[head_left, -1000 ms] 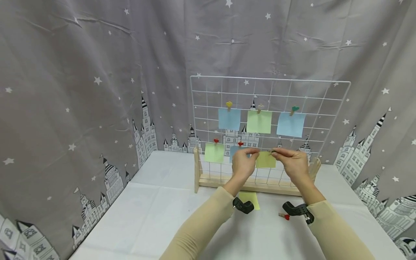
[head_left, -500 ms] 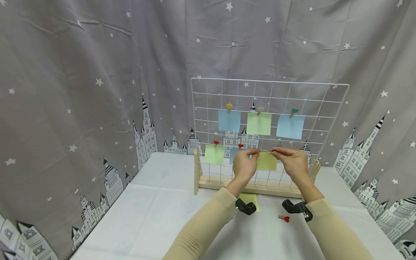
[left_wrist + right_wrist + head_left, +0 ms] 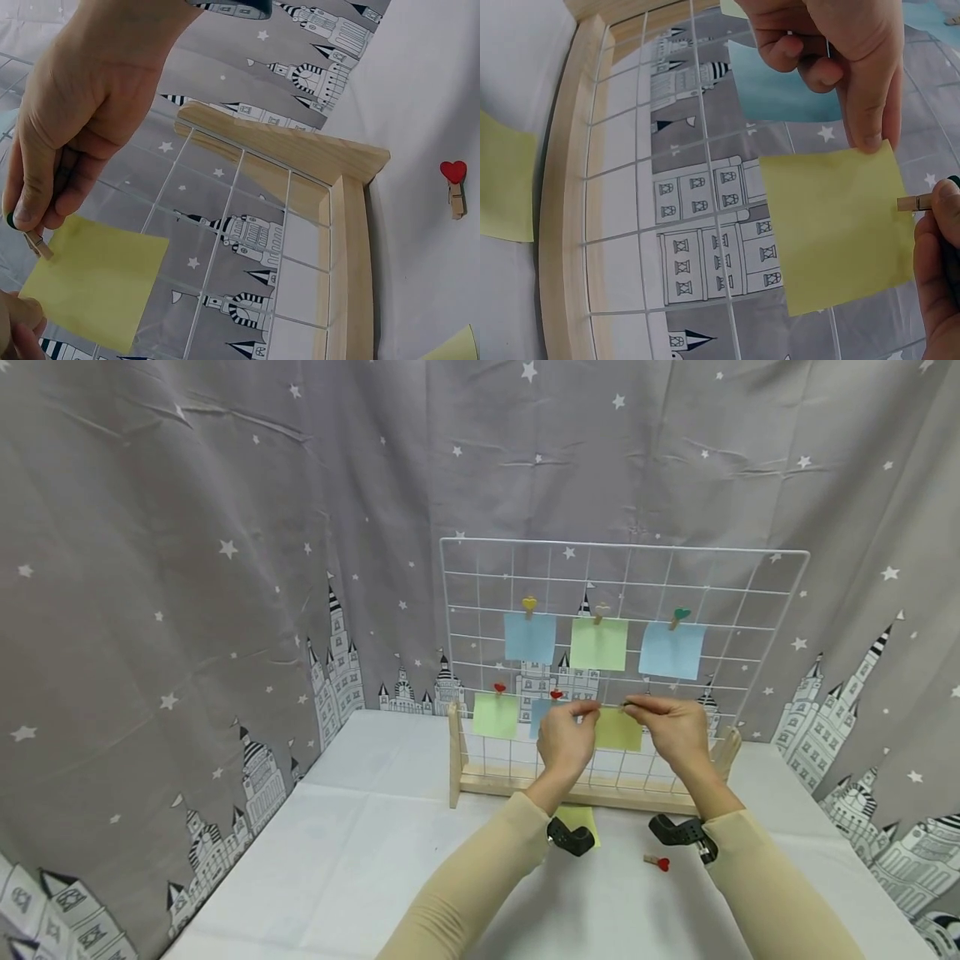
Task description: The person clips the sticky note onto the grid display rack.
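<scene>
A yellow sticky note (image 3: pixel 618 729) lies against the lower part of the white wire grid (image 3: pixel 480 635). My left hand (image 3: pixel 566 739) pinches the note's upper left corner between thumb and finger, as the right wrist view shows closely. With my right hand (image 3: pixel 675 727) I pinch a small wooden clothespin (image 3: pixel 909 203) that has a dark green top. The clothespin's tip is at the note's top edge; whether it also grips a grid wire cannot be told. A blue note (image 3: pixel 776 82) hangs partly behind my left hand.
Blue and green notes under heart clothespins fill the upper row, including a blue note (image 3: pixel 529 637). A green note (image 3: pixel 495 716) hangs lower left. On the white table (image 3: pixel 337 852) lie another yellow note (image 3: pixel 577 824) and a red heart clothespin (image 3: pixel 657 862). The grid's wooden base (image 3: pixel 510 782) stands behind.
The yellow note and my left hand have shifted slightly right. My right hand has come slightly left and up with the clothespin, closer to the left hand.
</scene>
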`<state>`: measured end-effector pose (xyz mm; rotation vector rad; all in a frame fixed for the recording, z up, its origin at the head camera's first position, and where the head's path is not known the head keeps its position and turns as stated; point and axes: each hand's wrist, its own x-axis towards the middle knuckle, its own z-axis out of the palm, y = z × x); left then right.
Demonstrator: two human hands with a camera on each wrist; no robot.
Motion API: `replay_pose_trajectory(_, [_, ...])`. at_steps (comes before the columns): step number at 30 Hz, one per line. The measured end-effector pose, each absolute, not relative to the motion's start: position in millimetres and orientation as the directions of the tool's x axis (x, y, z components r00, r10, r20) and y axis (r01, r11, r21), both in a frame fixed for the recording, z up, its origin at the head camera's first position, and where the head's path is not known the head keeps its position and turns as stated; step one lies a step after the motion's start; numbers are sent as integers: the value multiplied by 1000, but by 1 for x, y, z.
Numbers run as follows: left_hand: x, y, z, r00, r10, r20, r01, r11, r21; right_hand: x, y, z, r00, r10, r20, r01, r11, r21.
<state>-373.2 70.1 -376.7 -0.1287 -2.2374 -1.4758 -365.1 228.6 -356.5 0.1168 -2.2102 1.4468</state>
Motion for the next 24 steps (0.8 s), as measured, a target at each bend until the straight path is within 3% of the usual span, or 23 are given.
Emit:
replay_pose_trajectory(10, [-374,73,-379,-886,-147,440,335,453,826,-367,225,-351,-864,153,480,-320,568,-758])
replay_pose_trajectory(24, [-374,73,-376,-880,-153,450,337,467,818,-367,223,-345,-871,94,481,-322,631,-706])
